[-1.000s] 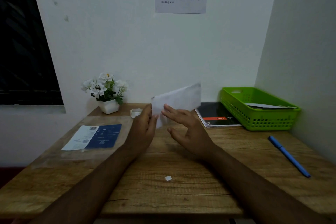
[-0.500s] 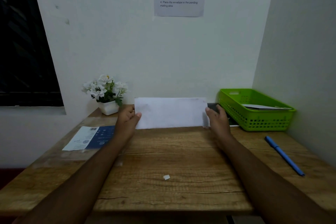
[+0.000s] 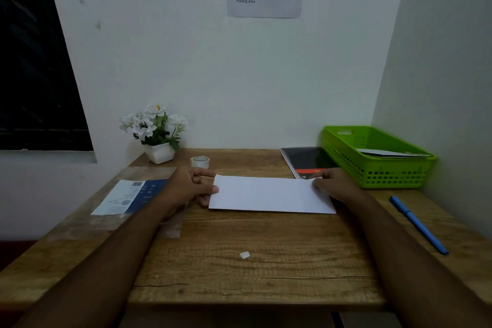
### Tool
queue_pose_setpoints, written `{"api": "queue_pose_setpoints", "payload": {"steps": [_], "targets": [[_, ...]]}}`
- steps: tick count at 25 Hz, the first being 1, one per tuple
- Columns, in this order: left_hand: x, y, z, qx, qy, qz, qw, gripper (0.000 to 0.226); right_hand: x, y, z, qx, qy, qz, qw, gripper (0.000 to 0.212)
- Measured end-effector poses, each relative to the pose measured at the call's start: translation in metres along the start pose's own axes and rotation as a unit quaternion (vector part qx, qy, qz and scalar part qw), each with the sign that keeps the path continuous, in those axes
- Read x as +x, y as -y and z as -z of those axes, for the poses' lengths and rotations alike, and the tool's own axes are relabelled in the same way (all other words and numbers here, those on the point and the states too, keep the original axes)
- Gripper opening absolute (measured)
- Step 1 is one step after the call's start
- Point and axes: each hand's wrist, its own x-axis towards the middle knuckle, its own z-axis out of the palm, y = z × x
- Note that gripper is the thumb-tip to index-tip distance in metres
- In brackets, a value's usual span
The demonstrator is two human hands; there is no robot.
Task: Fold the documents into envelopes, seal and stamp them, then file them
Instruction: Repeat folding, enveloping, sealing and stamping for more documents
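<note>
Envelope (image 3: pixel 269 194) lies between left hand (image 3: pixel 189 186) and right hand (image 3: pixel 337 186), ends pinched.

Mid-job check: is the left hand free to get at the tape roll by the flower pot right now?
Probably yes. The tape roll sits just behind the left hand, with nothing between them. But that hand pinches the left edge of the envelope and must let go first.
</note>
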Motion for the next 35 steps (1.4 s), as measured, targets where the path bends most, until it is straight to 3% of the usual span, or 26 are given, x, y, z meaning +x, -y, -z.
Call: {"api": "queue_pose_setpoints", "payload": {"steps": [7,12,17,21,28,31,35], "targets": [[-0.001,0.001,0.008,0.096,0.075,0.025,0.992,0.049,-0.008,0.006,0.004,-0.071,0.054,0.068,0.994,0.022],[-0.005,0.0,0.006,0.136,0.085,0.008,0.987,0.046,-0.011,0.008,0.006,-0.048,0.055,0.047,0.996,0.026],[-0.006,-0.002,0.004,0.162,0.062,-0.021,0.985,0.039,-0.009,0.004,0.005,0.002,0.023,0.001,1.0,0.03],[-0.005,0.0,0.003,0.171,0.03,-0.05,0.984,0.031,-0.004,0.0,0.004,-0.043,-0.006,-0.018,0.999,0.019],[-0.005,0.001,-0.004,0.23,-0.096,-0.179,0.952,0.019,-0.002,-0.002,0.003,-0.085,-0.032,-0.023,0.996,0.024],[-0.004,0.002,-0.004,0.238,-0.087,-0.153,0.955,0.019,-0.003,0.0,0.002,-0.103,-0.049,-0.022,0.993,0.024],[-0.002,0.004,-0.003,0.279,-0.056,-0.141,0.948,0.022,-0.009,0.009,-0.003,-0.097,-0.163,0.02,0.982,0.025]]}}
